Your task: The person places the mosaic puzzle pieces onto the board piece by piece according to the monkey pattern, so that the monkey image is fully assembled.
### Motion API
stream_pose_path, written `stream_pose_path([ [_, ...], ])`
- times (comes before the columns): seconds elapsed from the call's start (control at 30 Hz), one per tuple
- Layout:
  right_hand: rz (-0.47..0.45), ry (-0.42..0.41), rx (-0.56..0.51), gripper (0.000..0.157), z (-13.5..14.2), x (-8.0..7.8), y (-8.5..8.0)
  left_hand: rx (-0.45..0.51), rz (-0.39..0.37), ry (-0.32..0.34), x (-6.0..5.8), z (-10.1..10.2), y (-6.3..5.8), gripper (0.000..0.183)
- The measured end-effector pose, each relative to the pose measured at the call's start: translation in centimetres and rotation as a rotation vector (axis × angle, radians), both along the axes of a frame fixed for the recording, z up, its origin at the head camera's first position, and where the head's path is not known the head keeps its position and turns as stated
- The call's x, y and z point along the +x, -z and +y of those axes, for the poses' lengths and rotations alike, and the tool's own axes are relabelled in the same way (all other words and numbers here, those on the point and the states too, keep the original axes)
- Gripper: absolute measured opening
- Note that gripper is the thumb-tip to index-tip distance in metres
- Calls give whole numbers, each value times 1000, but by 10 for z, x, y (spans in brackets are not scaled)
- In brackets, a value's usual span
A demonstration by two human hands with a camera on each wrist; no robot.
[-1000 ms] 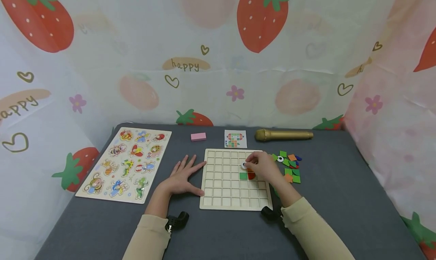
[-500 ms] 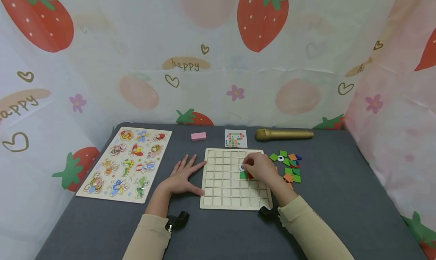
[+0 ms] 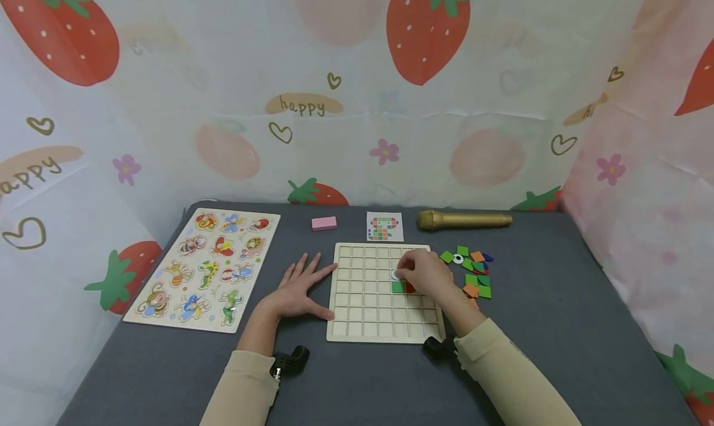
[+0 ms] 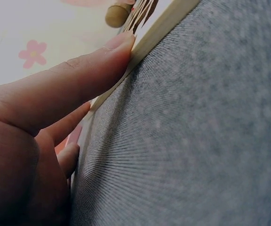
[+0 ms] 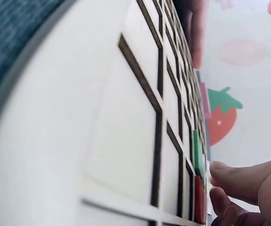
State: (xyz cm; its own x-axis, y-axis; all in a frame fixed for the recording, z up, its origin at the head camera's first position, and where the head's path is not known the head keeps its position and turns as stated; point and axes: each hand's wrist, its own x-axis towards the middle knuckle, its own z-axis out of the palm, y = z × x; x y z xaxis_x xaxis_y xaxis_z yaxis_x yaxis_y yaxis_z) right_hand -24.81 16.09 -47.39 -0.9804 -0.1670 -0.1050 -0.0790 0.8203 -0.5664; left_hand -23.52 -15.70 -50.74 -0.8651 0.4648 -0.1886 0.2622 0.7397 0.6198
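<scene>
A wooden grid board (image 3: 357,315) lies on the table. My left hand (image 3: 295,294) has its fingers spread, with thumb and index fingertip against the board's left edge; the left wrist view shows the thumb (image 4: 86,70) touching that rim. Over the board's upper right part, my right hand (image 3: 426,272) pinches a small white round tile (image 3: 395,275) at a cell just above the green tile (image 3: 398,287). Right of the green tile sits a red tile (image 3: 409,288), partly under the hand. In the right wrist view the white tile is mostly hidden.
Loose coloured tiles (image 3: 484,292) lie right of the board. Behind it are a pattern card (image 3: 384,227), a pink block (image 3: 324,224) and a gold microphone (image 3: 465,221). A board of cartoon insect pieces (image 3: 203,271) lies at the left.
My right hand has shifted slightly left with the white tile, down to the cell above the green tile, then held nearly still. My left hand has stayed in place.
</scene>
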Motion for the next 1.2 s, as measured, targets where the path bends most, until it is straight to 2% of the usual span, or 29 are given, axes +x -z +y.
stream_pose_path([
  [0.23, 38, 8, -76, 13, 15, 3, -7, 1, 3, -3, 0, 0, 0, 109],
  [0.5, 96, 80, -77, 20, 47, -1, -4, 1, 9, 7, 2, 0, 0, 109],
  [0.73, 68, 200, 8, 29, 72, -12, -2, 3, 12, 13, 2, 0, 0, 109],
  [0.93, 9, 236, 79, 36, 85, -22, 4, -1, 13, 9, 1, -1, 0, 109],
  [1.07, -22, 255, 89, 34, 88, -26, 4, -5, 11, 9, 0, -2, 1, 109],
  [1.2, -12, 265, 46, 27, 87, -26, -1, -2, 11, 12, 0, -1, 2, 109],
])
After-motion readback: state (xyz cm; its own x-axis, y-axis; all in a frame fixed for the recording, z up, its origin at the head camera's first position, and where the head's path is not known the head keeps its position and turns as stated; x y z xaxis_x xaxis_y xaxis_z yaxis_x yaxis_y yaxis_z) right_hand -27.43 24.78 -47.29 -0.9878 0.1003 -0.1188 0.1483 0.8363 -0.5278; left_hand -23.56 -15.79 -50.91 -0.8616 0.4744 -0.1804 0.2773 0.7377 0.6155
